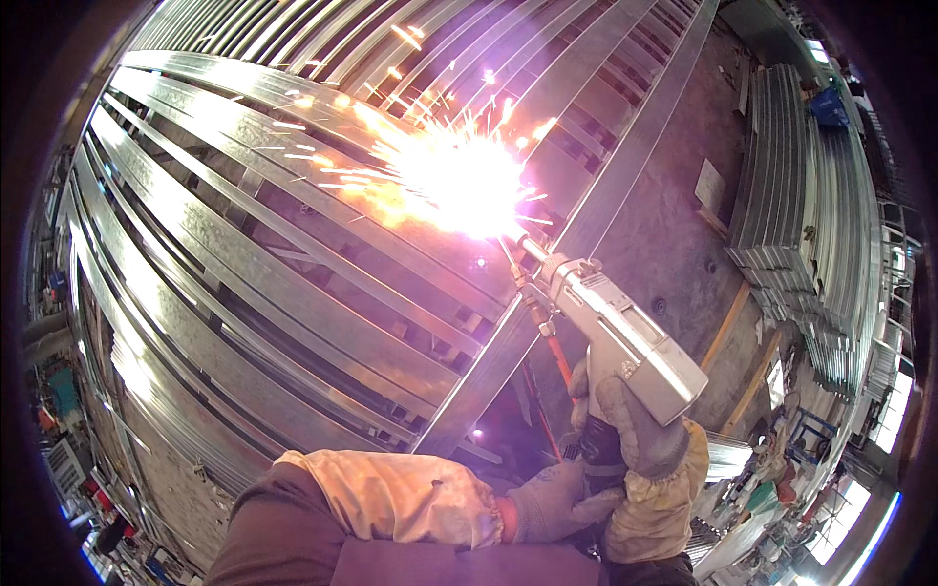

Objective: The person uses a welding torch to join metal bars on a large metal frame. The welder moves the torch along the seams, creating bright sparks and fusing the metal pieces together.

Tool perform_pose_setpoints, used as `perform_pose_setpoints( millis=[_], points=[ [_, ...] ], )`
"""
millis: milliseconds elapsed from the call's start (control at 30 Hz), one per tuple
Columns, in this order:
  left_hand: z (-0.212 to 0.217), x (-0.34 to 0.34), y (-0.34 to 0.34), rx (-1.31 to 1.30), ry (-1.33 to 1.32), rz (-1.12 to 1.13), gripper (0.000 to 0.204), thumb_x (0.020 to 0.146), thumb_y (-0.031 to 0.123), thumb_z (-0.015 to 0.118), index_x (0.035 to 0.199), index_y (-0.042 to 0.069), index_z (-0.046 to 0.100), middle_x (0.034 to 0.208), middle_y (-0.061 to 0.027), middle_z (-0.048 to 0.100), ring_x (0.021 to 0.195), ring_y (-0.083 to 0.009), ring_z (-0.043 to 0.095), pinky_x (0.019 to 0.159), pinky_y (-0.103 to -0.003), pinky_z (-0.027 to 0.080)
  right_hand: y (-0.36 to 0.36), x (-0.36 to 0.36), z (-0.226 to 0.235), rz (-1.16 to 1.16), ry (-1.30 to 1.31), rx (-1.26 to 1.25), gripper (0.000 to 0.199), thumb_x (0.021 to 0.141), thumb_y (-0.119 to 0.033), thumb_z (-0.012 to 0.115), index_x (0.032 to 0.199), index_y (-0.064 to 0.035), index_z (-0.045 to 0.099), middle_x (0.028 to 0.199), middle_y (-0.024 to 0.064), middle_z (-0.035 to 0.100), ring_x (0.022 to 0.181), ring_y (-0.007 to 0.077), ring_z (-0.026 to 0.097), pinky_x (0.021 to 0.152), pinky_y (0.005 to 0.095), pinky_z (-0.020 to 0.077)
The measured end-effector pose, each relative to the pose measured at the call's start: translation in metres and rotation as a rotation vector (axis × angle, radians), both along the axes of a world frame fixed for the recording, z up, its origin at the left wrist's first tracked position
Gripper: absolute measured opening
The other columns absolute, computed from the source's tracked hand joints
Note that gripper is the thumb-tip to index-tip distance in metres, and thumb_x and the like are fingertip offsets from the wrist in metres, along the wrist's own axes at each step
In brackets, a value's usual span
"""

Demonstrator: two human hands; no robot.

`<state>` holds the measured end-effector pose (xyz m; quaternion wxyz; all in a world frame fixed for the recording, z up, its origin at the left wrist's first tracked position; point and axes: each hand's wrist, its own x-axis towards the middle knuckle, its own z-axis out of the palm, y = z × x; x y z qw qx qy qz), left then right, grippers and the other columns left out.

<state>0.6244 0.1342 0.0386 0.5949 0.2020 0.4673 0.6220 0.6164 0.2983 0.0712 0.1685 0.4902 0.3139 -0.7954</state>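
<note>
A handheld welding gun (630,332) with a silver-grey body points up and left into a blinding white-purple glare (459,181), from which orange sparks fly. My right hand (640,425), in a grey work glove, is closed round the gun's grip. Alongside the nozzle runs a thin feed tube with a red sleeve (559,356). Lower down, my left hand (557,500), also gloved, lies curled close to my right wrist; what its fingers hold is hidden. The glare covers the spot on the metal frame (489,361) where the nozzle tip points.
Long shiny metal tubes (293,259) lie in rows across the left and far side. A stack of metal profiles (796,205) stands at the right, with a blue item (829,107) on it. Wooden strips (738,317) lie on the floor. Cluttered equipment lines the right edge.
</note>
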Motion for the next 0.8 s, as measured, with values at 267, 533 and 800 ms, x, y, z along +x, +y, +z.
perform_pose_setpoints(
  millis=[267, 533, 800],
  points=[
    [-0.007, 0.008, -0.001, -0.009, -0.020, -0.037, 0.035, 0.100, 0.029, 0.054, 0.116, 0.000, 0.063, 0.095, -0.0148, 0.071, 0.086, -0.0234, 0.069, 0.079, -0.037, 0.053, -0.011, -0.002, 0.003, 0.166, 0.359, 0.190, 0.044, 0.099, -0.004, 0.056, 0.141, -0.0011, 0.043, 0.119, 0.0123, 0.058, 0.092, 0.0149, 0.063, 0.069, 0.0213, 0.0530],
    [-0.011, 0.010, -0.001, -0.031, -0.044, -0.055, 0.031, 0.100, 0.027, 0.056, 0.116, 0.001, 0.063, 0.092, -0.0123, 0.070, 0.082, -0.0194, 0.065, 0.076, -0.035, 0.052, -0.008, -0.011, 0.006, 0.419, 0.422, 0.436, 0.044, 0.100, -0.010, 0.058, 0.140, -0.0003, 0.045, 0.110, 0.0111, 0.062, 0.085, 0.0148, 0.064, 0.067, 0.0228, 0.0523],
    [-0.003, -0.003, 0.001, -0.103, -0.166, -0.176, 0.032, 0.100, 0.027, 0.056, 0.119, 0.001, 0.062, 0.098, -0.0134, 0.071, 0.088, -0.0199, 0.067, 0.080, -0.035, 0.052, -0.003, 0.001, -0.001, 0.174, 0.198, 0.087, 0.051, 0.101, -0.014, 0.056, 0.147, -0.0032, 0.035, 0.135, 0.0105, 0.047, 0.114, 0.0224, 0.052, 0.094, 0.0267, 0.0513]
  ],
)
